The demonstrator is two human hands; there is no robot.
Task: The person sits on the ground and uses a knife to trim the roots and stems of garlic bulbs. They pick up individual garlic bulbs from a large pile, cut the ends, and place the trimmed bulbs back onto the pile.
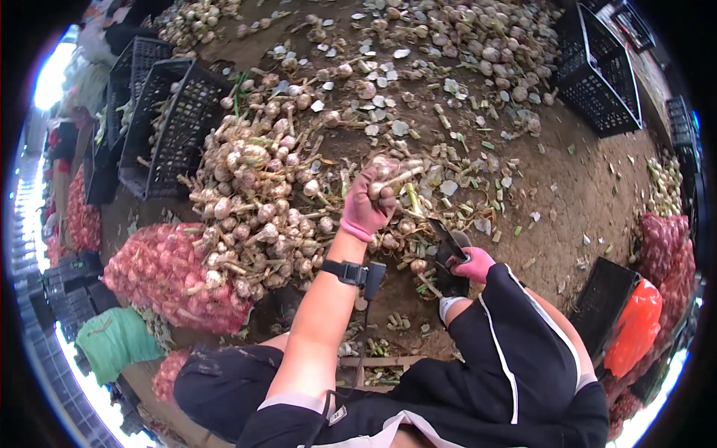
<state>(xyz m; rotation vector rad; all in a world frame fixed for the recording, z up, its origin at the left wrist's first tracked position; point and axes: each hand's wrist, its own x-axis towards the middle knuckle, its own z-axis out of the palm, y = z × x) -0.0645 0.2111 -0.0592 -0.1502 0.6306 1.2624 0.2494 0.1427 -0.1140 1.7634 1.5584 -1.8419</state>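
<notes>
My left hand (369, 204), in a pink and brown glove, is closed on garlic bulbs (382, 167) whose stems point to the right. At the lower right, near my knee, my right hand (475, 264) in a pink glove grips a knife (447, 238), its dark blade pointing up and left towards the stems. The blade and the stems look apart. A large heap of garlic with stems (263, 207) lies to the left of my left hand. Cut stem pieces (442, 116) and pale skins are scattered on the dirt floor beyond my hands.
Black plastic crates (173, 129) stand at the upper left, and another crate (602, 78) at the upper right. A red mesh sack of garlic (173, 274) lies at the left. More garlic (493, 39) is piled at the top. An orange plastic bag (633, 330) is at the right.
</notes>
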